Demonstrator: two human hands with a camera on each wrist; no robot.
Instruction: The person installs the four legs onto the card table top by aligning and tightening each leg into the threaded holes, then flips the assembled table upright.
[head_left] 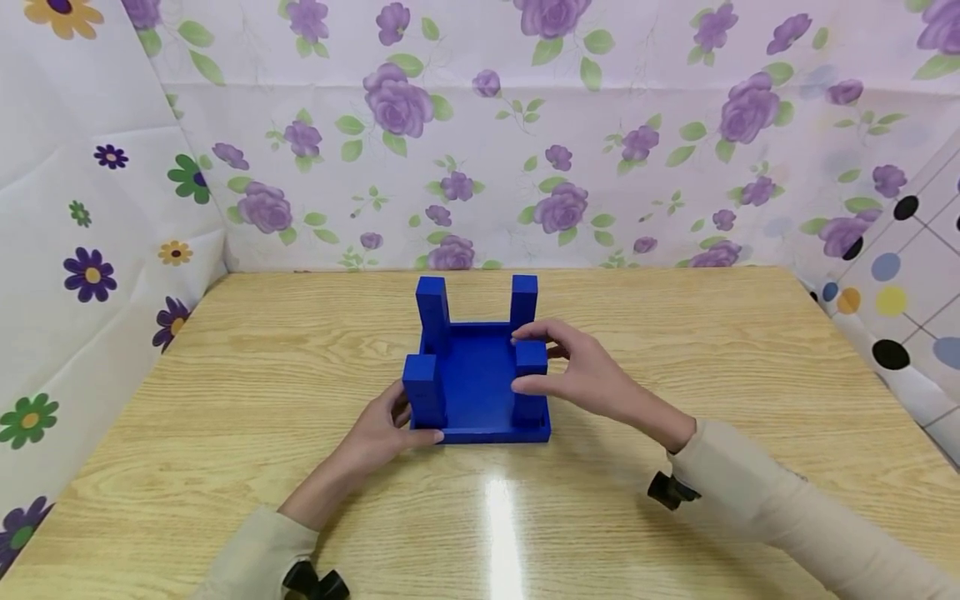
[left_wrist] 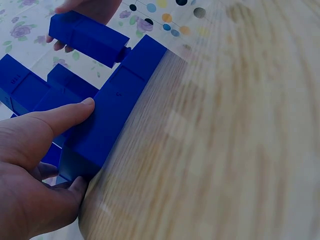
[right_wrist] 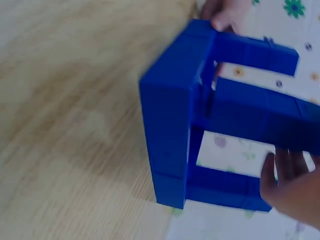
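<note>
A shallow blue tray-like base (head_left: 480,379) lies on the table with a square blue post standing at each corner. My left hand (head_left: 378,425) grips the near left corner, its thumb (left_wrist: 75,112) on the front side and fingers round the outside. The near left post (head_left: 423,392) rises beside that hand. At the near right corner my right hand (head_left: 581,371) holds another post (head_left: 531,358) between thumb and fingers. In the left wrist view a narrow peg (left_wrist: 122,54) shows at this post's lower end, against the base.
Two more posts, the far left one (head_left: 432,312) and the far right one (head_left: 524,300), stand at the back corners. The wooden table (head_left: 300,350) meets a flowered cloth (head_left: 480,167) behind, with patterned cloths at both sides.
</note>
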